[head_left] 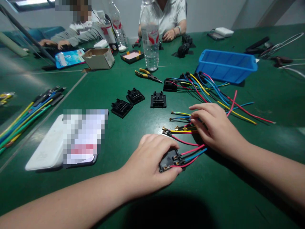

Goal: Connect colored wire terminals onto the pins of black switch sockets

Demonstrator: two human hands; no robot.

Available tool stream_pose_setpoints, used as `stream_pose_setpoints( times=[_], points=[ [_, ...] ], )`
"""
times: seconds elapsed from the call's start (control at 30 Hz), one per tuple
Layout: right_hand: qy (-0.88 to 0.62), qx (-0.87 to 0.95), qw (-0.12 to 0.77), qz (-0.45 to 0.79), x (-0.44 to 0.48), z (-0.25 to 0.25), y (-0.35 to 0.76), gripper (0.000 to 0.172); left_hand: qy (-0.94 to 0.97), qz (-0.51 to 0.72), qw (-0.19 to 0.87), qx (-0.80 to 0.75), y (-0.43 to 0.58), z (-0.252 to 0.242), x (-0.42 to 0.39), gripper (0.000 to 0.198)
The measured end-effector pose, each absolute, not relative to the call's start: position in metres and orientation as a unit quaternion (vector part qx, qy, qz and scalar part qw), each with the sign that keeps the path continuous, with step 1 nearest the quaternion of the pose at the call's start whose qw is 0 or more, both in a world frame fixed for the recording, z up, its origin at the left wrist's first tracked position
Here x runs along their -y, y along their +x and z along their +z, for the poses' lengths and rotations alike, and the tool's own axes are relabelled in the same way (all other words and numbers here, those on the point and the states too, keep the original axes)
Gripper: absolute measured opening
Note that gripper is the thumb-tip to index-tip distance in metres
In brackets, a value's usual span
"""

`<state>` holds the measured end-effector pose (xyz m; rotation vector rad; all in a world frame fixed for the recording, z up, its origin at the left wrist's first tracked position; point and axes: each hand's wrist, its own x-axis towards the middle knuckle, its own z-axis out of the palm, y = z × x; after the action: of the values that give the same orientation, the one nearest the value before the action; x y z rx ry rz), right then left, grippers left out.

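Observation:
My left hand (152, 159) lies low over the table, its fingers and thumb wrapped round the edges of a black plastic socket piece (169, 159). Red wires (192, 149) and a blue wire (195, 155) run from metal terminals in that piece toward the right. Above them, my right hand (212, 125) has its fingertips pinched around loose wires, among them a yellow-green wire (181, 113) and a thin blue wire (179, 119). Their bare terminals point left. More loose wires with brass terminals, such as a yellow wire (183, 131), pass under this hand.
Several black socket pieces (158, 100) sit ahead, with yellow-handled pliers (148, 75) and a water bottle (150, 41) beyond. Wired pieces (170, 85) lie near a blue bin (226, 66). Phones (45, 143) and a wire bundle (30, 114) are left. Two people sit opposite.

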<state>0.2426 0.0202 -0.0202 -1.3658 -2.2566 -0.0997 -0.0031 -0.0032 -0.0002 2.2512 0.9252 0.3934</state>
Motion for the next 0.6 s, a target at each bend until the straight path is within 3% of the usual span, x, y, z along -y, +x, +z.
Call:
stream_pose_setpoints(
  times=[0.4,0.5,0.6],
  points=[
    [-0.380,0.790,0.482,-0.006,-0.006,-0.017,0.246,0.024,0.856,0.156,0.340,-0.357,-0.004,-0.001,0.002,0.035],
    [-0.355,0.803,0.478,-0.016,-0.002,-0.016,0.243,0.025,0.855,0.162,0.341,-0.356,-0.004,-0.002,0.003,0.037],
    [-0.340,0.852,0.399,-0.005,-0.001,-0.012,0.240,0.026,0.850,0.169,0.343,-0.362,-0.004,-0.003,0.002,0.037]
  ],
)
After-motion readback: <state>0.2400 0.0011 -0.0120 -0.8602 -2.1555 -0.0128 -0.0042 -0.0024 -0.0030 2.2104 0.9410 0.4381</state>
